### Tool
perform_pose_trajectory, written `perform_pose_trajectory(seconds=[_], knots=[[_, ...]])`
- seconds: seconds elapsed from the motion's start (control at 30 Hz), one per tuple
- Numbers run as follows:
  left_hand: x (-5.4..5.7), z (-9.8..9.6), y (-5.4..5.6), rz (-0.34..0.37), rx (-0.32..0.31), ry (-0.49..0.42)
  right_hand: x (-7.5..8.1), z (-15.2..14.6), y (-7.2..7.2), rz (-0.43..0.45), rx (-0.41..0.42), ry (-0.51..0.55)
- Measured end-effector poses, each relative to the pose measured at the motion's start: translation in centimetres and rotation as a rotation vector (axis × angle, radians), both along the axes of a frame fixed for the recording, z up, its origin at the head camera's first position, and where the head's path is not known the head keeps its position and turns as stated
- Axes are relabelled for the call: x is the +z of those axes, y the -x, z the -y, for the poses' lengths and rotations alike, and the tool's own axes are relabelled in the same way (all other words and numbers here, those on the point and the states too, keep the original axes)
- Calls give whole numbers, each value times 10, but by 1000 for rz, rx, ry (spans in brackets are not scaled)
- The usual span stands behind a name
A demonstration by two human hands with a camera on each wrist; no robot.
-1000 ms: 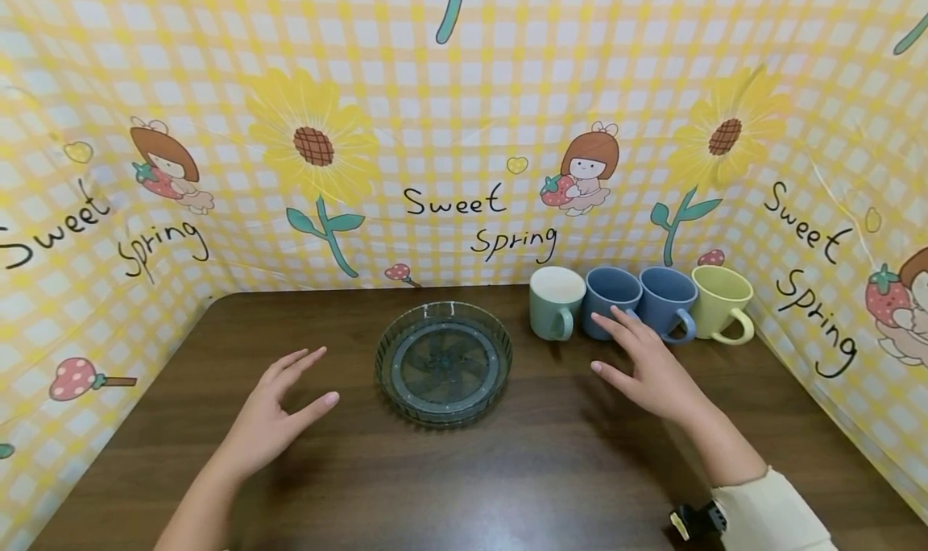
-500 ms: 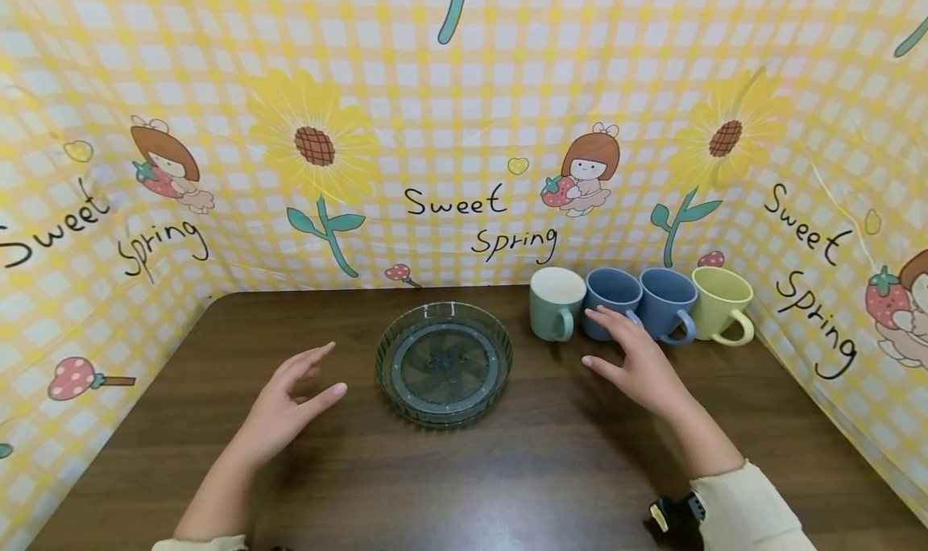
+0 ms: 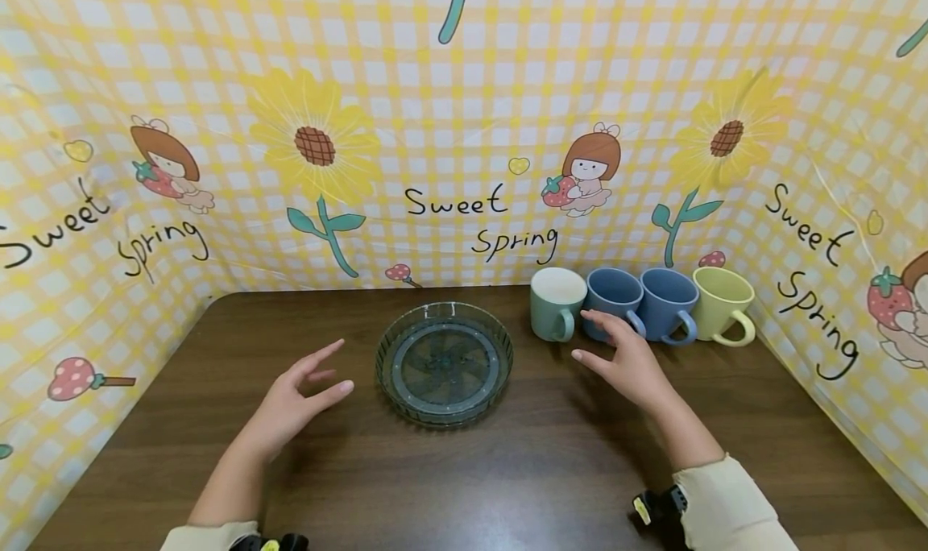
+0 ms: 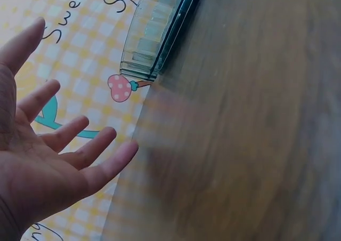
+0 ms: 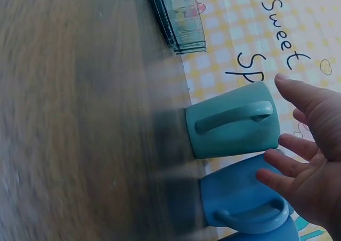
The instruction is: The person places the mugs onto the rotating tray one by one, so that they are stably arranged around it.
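Round dish [image 3: 445,366] | gap between it and teal mug [image 3: 553,312] | left grip [image 3: 292,406], right grip [image 3: 629,366]: both spread, empty

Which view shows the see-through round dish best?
Head: the whole dish is in frame, inside and outline, with nothing covering it. Left wrist and right wrist each catch only part of its side, cut off by the picture's top edge.

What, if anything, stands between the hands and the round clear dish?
Nothing visible. From the left hand to the round clear dish, only tabletop; same from the right hand. The teal mug is close to the right hand but set farther back than the straight path, so it likely won't block.
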State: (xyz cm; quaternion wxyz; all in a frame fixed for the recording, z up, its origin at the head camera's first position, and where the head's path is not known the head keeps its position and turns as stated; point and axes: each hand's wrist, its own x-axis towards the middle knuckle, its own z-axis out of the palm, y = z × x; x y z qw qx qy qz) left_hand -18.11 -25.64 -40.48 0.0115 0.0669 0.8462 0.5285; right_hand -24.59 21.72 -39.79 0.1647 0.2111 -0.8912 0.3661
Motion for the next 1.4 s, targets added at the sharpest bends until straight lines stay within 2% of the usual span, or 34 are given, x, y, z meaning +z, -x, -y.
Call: perform_pose_trajectory(seconds=[0.17,0.33,0.6,0.83,1.03,1.23,1.4], knots=[[-8,-3,7,44,-41,-169,-6,3,4,65,-17,78],[-11,-6,15,69,-53,-248,-8,7,8,147,-36,152],[-14,-11,24,122,-65,-326,-14,10,16,237,-25,282],[-16,-14,28,161,-68,-389,-19,17,20,272,-35,368],[-21,-17,34,172,-81,-411,-20,21,22,276,-96,390],[-24,-17,37,190,-90,-430,-18,28,25,297,-206,378],[-25,-19,40,199,-103,-460,-18,32,27,375,-213,499]])
